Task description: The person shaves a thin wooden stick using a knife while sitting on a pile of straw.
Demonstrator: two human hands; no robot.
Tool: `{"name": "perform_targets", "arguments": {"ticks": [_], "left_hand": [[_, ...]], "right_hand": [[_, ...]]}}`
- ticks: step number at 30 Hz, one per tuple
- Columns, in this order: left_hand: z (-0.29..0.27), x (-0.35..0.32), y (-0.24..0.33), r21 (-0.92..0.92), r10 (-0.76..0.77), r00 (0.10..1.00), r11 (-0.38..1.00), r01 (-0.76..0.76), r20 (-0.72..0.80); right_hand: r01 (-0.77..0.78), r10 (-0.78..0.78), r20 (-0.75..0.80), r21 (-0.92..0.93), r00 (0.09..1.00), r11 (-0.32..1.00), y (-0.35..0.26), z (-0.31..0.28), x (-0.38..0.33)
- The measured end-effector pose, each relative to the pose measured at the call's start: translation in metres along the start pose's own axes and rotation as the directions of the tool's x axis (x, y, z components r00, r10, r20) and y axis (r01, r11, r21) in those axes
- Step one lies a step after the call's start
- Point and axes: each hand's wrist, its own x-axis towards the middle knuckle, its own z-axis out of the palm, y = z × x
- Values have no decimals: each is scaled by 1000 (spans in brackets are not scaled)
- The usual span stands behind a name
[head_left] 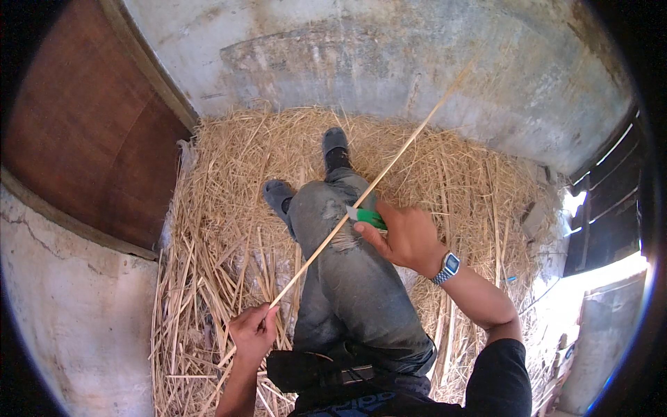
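A long, thin, pale strip of split cane or bamboo [396,160] slants across my crossed legs, from lower left to upper right. My left hand [253,329] is closed round its near end. In my right hand [410,238] is a green-handled utility knife [370,218], its short metal blade lying against the strip over my raised thigh. The strip's far end reaches up in front of the wall and blurs there. Worn dark grey trousers [361,278] cover the leg under the strip.
Loose straw and shavings [229,160] cover the floor, with several longer split strips [187,306] at left. A stained grey wall [347,62] stands ahead, a brown door panel [83,125] at left. Dark slats [608,201] and bright gaps line the right side.
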Motion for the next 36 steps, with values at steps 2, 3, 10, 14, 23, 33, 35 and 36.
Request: {"name": "perform_targets", "arguments": {"ticks": [2, 3, 10, 14, 23, 33, 35, 36], "left_hand": [[0, 1, 1, 3, 15, 1000, 1000, -15, 1], [0, 1, 0, 10, 24, 1000, 1000, -24, -1], [2, 9, 0, 7, 43, 999, 999, -42, -16], [-8, 14, 4, 50, 65, 998, 997, -65, 17], [-1, 2, -4, 76, 70, 998, 995, -69, -9], [2, -12, -9, 61, 91, 996, 994, -90, -19], [4, -9, -8, 88, 55, 998, 994, -57, 29], [5, -6, -7, 72, 78, 997, 994, -78, 6]], "right_hand": [[-30, 30, 6, -38, 1000, 999, 5, 1, 0], [-45, 45, 9, -57, 999, 997, 7, 1, 2], [-186, 157, -188, -144, 970, 972, 20, 2, 27], [-368, 304, -356, -126, 884, 921, 87, -18, 49], [-85, 86, -1, -89, 996, 992, 12, -1, 16], [-322, 324, -129, 37, 937, 946, 55, -30, 29], [-342, 366, -173, 152, 914, 927, 57, -25, 27], [-344, 385, -199, 212, 901, 915, 58, -25, 29]]}}
